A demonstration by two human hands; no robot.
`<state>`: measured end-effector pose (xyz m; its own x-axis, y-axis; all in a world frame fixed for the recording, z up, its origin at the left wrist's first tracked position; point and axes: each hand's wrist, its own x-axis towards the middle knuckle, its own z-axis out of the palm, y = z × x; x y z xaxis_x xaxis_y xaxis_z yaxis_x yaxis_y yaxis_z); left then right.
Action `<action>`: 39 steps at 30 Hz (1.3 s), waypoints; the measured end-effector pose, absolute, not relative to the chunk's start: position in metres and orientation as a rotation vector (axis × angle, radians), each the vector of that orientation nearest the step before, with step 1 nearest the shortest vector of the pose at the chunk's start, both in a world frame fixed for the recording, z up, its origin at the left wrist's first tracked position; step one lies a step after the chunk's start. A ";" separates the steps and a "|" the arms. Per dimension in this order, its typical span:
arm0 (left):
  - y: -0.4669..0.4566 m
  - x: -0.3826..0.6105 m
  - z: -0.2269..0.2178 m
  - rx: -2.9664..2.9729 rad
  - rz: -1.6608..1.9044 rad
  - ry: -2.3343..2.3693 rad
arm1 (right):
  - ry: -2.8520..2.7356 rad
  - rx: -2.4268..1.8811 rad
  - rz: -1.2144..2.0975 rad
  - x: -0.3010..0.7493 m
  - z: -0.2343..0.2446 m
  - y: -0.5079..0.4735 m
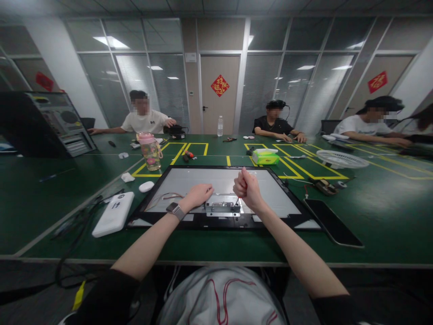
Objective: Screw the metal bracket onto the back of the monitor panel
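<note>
A flat display panel (277, 192), silver-grey with a black frame, lies on the table before me. Near its front edge sits a metal bracket (221, 208). My left hand (199, 195) rests low over the panel at the bracket's left end, fingers stretched forward and apparently holding nothing. Closed in a fist with the thumb on top, my right hand (248, 189) is above the bracket's right end. From beneath that fist a thin screwdriver shaft (237, 201) slants down to the bracket; its handle is hidden in the fingers. Thin wires (165, 196) lie left of my left hand.
A white power bank (114, 214) and a white oval case (146, 186) lie left of the panel, a phone (333, 222) right. Beyond stand a pink-lidded bottle (149, 153) and a green tissue pack (265, 157). Several people sit across the table.
</note>
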<state>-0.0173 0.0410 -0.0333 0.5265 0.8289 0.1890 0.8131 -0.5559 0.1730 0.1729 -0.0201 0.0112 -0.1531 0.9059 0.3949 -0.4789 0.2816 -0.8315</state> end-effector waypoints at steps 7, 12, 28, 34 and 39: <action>0.042 -0.018 -0.035 2.683 0.387 1.452 | -1.218 -0.504 1.354 0.173 0.016 -0.025; 0.041 -0.017 -0.034 2.689 0.388 1.444 | -1.229 -0.509 1.345 0.171 0.016 -0.026; 0.041 -0.017 -0.033 2.668 0.383 1.446 | -1.143 -0.543 1.225 0.171 0.012 -0.019; 0.039 -0.017 -0.031 2.666 0.377 1.450 | -1.218 -0.483 1.057 0.174 0.002 -0.009; 0.039 -0.016 -0.031 2.666 0.371 1.457 | -1.371 -0.610 0.719 0.165 -0.011 -0.014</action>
<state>-0.0157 0.0392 -0.0310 0.5182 0.8378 0.1720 0.8182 -0.5442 0.1857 0.1648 -0.0139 -0.0114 0.0540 0.7605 0.6470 -0.1005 0.6488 -0.7543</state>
